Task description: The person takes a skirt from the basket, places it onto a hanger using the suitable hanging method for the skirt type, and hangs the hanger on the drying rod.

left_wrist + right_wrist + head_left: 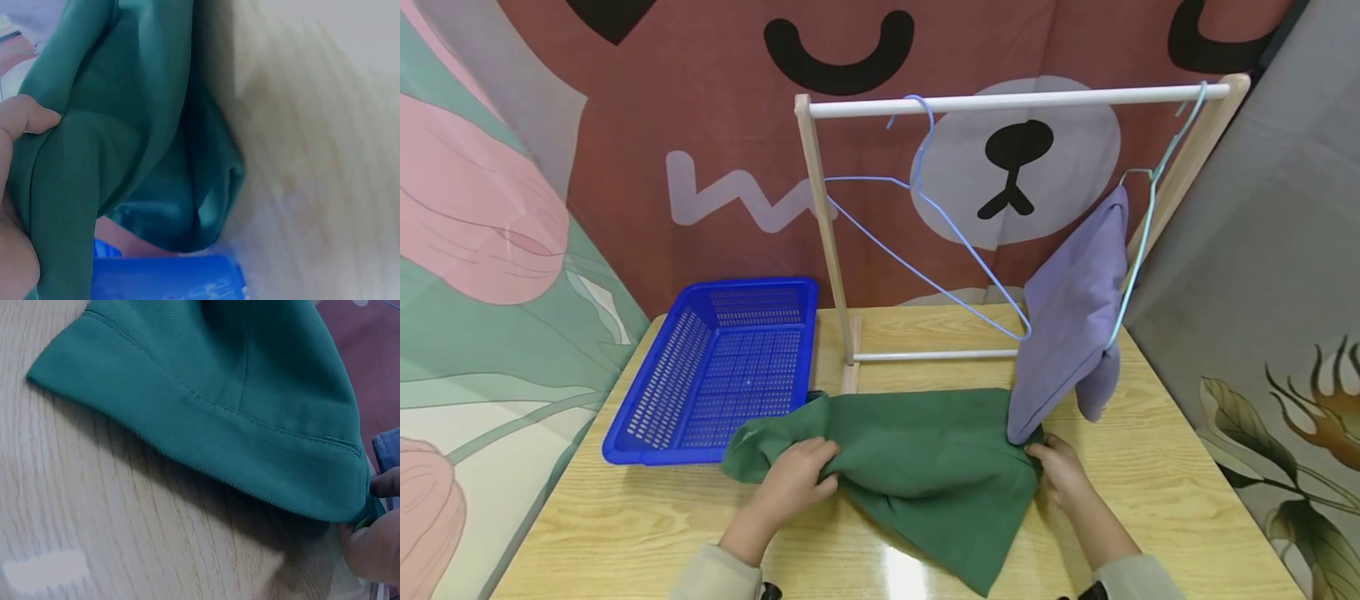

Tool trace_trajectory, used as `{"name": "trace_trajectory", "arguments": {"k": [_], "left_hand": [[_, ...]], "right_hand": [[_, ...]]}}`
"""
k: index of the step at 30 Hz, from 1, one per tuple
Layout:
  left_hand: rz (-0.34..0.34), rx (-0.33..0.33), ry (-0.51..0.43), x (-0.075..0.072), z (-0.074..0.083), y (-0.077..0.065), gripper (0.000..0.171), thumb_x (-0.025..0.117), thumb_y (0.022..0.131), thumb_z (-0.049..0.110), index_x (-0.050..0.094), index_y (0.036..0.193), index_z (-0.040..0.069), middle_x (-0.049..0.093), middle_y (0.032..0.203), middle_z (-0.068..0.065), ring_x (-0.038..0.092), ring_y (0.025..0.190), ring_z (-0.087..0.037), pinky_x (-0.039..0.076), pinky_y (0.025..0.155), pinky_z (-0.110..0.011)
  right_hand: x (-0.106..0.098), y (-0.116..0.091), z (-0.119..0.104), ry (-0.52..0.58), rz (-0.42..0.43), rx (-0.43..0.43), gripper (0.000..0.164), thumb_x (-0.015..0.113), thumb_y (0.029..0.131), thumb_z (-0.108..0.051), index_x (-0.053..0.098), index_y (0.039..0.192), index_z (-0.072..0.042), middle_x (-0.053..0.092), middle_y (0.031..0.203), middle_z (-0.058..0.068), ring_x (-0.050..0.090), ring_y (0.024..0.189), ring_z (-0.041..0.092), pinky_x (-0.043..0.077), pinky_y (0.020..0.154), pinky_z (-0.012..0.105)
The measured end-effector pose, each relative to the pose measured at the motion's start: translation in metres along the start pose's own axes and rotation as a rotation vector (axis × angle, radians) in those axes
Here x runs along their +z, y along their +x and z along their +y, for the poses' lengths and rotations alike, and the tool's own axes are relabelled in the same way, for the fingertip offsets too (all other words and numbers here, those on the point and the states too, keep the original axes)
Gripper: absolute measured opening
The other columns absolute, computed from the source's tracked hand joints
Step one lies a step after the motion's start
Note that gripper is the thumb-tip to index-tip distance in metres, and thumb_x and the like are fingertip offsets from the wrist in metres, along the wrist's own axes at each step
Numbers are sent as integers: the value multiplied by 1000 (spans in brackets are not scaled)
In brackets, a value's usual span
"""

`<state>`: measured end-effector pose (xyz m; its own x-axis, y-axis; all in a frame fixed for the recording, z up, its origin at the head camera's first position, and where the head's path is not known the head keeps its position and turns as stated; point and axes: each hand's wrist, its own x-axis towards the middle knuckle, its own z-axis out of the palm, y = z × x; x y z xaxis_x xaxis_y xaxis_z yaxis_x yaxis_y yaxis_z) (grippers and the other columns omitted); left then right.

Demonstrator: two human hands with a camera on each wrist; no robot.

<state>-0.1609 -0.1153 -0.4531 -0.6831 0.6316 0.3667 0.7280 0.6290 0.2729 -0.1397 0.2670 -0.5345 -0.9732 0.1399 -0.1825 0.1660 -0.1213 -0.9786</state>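
Observation:
A green cloth [925,467] with a stitched hem, its exact kind unclear, stretches between my two hands above the wooden table. My left hand [796,479] grips its bunched left part, close to the basket's front corner. At the right, my right hand [1060,468] pinches the upper corner of the cloth between thumb and finger. In the right wrist view, the wide hem [206,444] slopes down from that pinch, casting a shadow on the wood. A folded purple cloth [1067,308] hangs from a mint hanger [1142,242], its lower tip overlapping the green cloth near my right hand.
Behind the cloth stands a small rack with a white rail [1022,100] and wooden posts. A bare blue hanger [955,233] hangs on the rail. On the left sits a blue plastic basket [811,333]. Printed fabric [715,108] backs the wooden table [1195,517].

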Motion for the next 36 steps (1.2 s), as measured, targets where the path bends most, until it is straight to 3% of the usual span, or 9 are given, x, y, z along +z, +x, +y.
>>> {"name": "trace_trajectory", "arguments": {"k": [3, 7, 15, 22, 27, 32, 34, 36], "left_hand": [[-47, -18, -12, 7, 3, -3, 15, 62, 68, 7, 54, 80, 11, 44, 69, 7, 44, 62, -8, 40, 56, -26], [-109, -62, -40, 13, 6, -8, 14, 60, 70, 9, 52, 80, 12, 43, 69, 7, 45, 64, -9, 40, 56, -26], [-198, -137, -127, 25, 7, -16, 14, 60, 73, 11, 47, 76, 16, 41, 68, 10, 42, 61, -6, 38, 53, -24], [-258, -173, -163, 35, 7, -20, 15, 60, 74, 11, 46, 77, 17, 42, 70, 11, 42, 63, -5, 39, 54, -24], [-336, -227, -302, 35, 2, -18, 18, 62, 77, 25, 53, 85, 11, 46, 77, 8, 46, 70, -9, 42, 60, -28], [-292, -254, -384, 33, -9, -11, 46, 52, 80, 48, 57, 90, 3, 50, 85, -2, 49, 80, -20, 42, 68, -36], [-253, -305, -362, 34, -14, -7, 48, 49, 82, 47, 57, 92, 1, 51, 87, -5, 50, 83, -24, 42, 70, -39], [-243, -395, -354, 33, -18, -1, 46, 49, 84, 42, 55, 97, -1, 50, 94, -9, 50, 88, -28, 42, 73, -42]], "right_hand": [[10, -7, -17, -88, 78, 95, 36, 49, 77, -2, 37, 106, 15, 47, 89, 6, 47, 75, 10, 42, 65, 22], [15, -11, -28, -115, 106, 162, 26, 42, 79, 4, 38, 103, 13, 47, 81, 1, 48, 68, 7, 44, 61, 22], [6, -8, -25, -233, 95, 140, 31, 48, 76, -2, 42, 102, 15, 48, 88, 6, 44, 76, 11, 41, 64, 23], [4, -3, -26, -437, 85, 117, 35, 47, 70, 2, 41, 101, 19, 48, 90, 18, 45, 75, 21, 41, 61, 27], [2, 1, -31, -567, 68, 135, 42, 47, 65, 5, 41, 102, 23, 47, 94, 28, 44, 83, 32, 40, 66, 31], [1, 3, -31, -504, 38, 201, 55, 46, 68, 2, 28, 116, 24, 36, 109, 35, 39, 95, 39, 40, 75, 40], [1, 4, -30, -446, 9, 230, 58, 46, 72, 0, 21, 120, 23, 29, 117, 36, 34, 101, 41, 38, 80, 44], [1, 4, -29, -409, -14, 244, 60, 46, 75, -2, 17, 122, 22, 25, 122, 36, 33, 104, 40, 36, 84, 44]]}}
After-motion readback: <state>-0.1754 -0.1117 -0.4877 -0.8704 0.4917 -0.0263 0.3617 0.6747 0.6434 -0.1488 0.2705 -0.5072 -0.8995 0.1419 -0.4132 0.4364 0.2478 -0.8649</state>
